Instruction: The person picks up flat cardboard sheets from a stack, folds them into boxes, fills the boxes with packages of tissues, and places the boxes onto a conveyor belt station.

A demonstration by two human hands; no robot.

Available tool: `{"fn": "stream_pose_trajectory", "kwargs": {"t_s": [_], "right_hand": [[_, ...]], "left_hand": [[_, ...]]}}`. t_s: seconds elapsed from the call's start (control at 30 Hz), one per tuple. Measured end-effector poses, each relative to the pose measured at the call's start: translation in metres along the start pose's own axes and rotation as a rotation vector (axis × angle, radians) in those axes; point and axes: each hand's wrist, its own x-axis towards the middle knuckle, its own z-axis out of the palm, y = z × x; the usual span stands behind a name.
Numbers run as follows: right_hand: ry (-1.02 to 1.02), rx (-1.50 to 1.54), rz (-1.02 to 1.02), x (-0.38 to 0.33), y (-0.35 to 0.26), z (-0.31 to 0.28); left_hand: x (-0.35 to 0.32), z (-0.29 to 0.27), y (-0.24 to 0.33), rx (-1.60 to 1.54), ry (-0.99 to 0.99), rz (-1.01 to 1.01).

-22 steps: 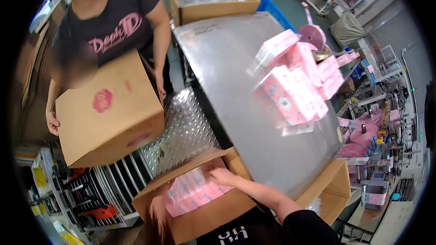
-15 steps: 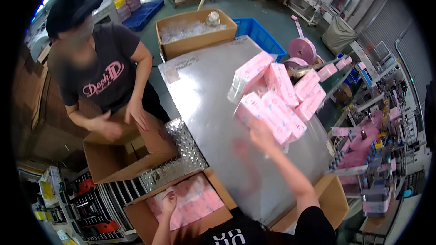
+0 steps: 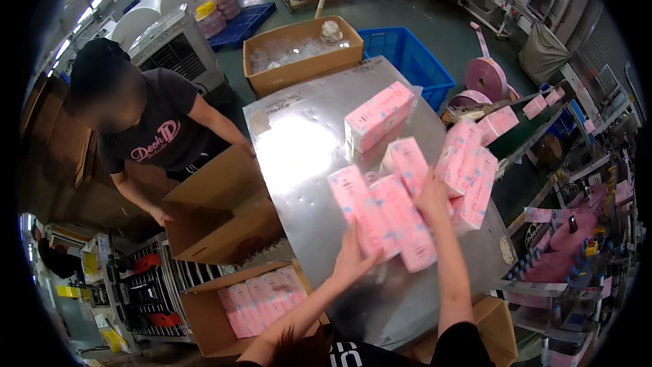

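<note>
Two pink tissue packs (image 3: pixel 386 221) lie side by side on the metal table, slightly blurred, between my hands. My left hand (image 3: pixel 354 259) grips their near left side, thumb and fingers apart around the edge. On their right side my right hand (image 3: pixel 432 200) presses, its fingers reaching between them and the packs to the right. Just beyond, another pink pack (image 3: pixel 407 163) touches them. More packs (image 3: pixel 465 170) are piled to the right of my right hand, and a single pack (image 3: pixel 380 115) stands farther back.
An open carton (image 3: pixel 204 319) with rows of pink packs sits at lower left. Across the table's left side, a co-worker (image 3: pixel 156 115) holds an open carton (image 3: pixel 224 197). Beyond the table are a carton of clear plastic (image 3: pixel 299 61) and a blue crate (image 3: pixel 407 61). A conveyor (image 3: pixel 523 129) brings packs from the right.
My left hand has left the carton at lower left and come to the packs on the table. The packs have spread apart. The co-worker's hands have moved to the carton's sides.
</note>
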Motion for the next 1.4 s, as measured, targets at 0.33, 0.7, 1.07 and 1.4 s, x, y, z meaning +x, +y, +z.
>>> {"fn": "stream_pose_trajectory", "kwargs": {"t_s": [0.33,0.7,1.07,1.4], "right_hand": [[-0.124,0.169,0.081,-0.238,-0.080,-0.036],[0.173,0.098,-0.530,-0.040,-0.057,-0.047],[-0.408,0.487,-0.076,-0.095,0.123,-0.047],[0.144,-0.225,0.078,-0.093,0.137,-0.089]], "left_hand": [[0.182,-0.077,-0.060,0.260,-0.242,0.037],[0.112,-0.147,-0.066,0.338,-0.381,0.024],[0.009,-0.141,-0.032,0.406,-0.257,-0.060],[0.034,-0.075,0.002,0.521,-0.065,-0.211]]}}
